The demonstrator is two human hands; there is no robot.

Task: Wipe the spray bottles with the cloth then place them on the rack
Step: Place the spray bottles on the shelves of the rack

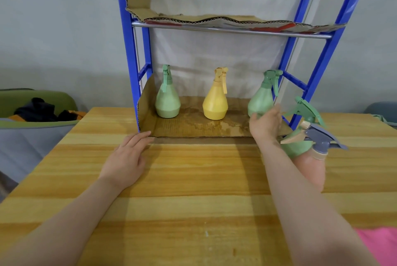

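Observation:
On the lower cardboard shelf (pixel 193 128) of the blue rack (pixel 129 50) stand three spray bottles: a green one (pixel 167 102) at the left, a yellow one (pixel 215 102) in the middle and a green one (pixel 261 98) at the right. My right hand (pixel 266 125) wraps the base of the right green bottle, thumb on its left and fingers on its right. My left hand (pixel 126 158) lies flat and open on the table at the shelf's front edge. A pink cloth (pixel 380 244) lies at the lower right corner.
Two more spray bottles stand on the wooden table (pixel 193 179) right of my right arm: a green one (pixel 300 147) and a peach one with a grey-blue trigger (pixel 315 164). The upper cardboard shelf (pixel 214 20) holds nothing. A green chair with dark clothes (pixel 36 108) stands at left.

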